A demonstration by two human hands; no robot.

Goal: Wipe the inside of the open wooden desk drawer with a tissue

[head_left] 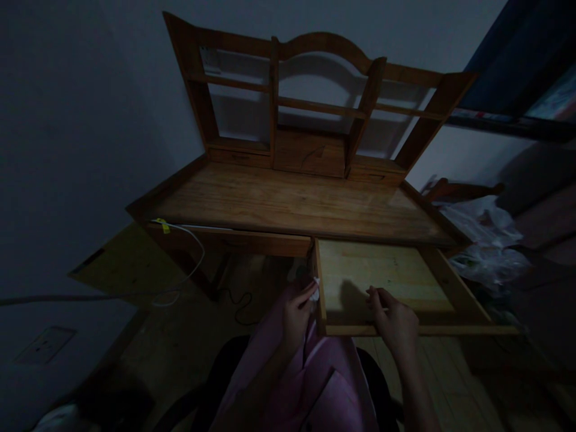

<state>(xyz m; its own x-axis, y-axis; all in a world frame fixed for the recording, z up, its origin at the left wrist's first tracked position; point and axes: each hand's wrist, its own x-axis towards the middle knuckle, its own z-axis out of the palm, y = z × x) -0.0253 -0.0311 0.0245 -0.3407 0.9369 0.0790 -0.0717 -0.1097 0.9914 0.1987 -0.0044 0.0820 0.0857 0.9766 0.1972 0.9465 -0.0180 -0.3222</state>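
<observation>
Fingers [377, 297] of right hand [396, 321] half-curled over the front rim of the shallow pale-wood drawer [382, 273], nothing held. Left hand [297, 312] pinches a small white cloth [315, 292] at the drawer's left wall. Drawer pulled out toward 6 o'clock — long axis 9-to-3, floor bare. Brown wooden desk [292, 201] at 12 — crumpled clear plastic bags [486, 240] crowd 3 o'clock.
</observation>
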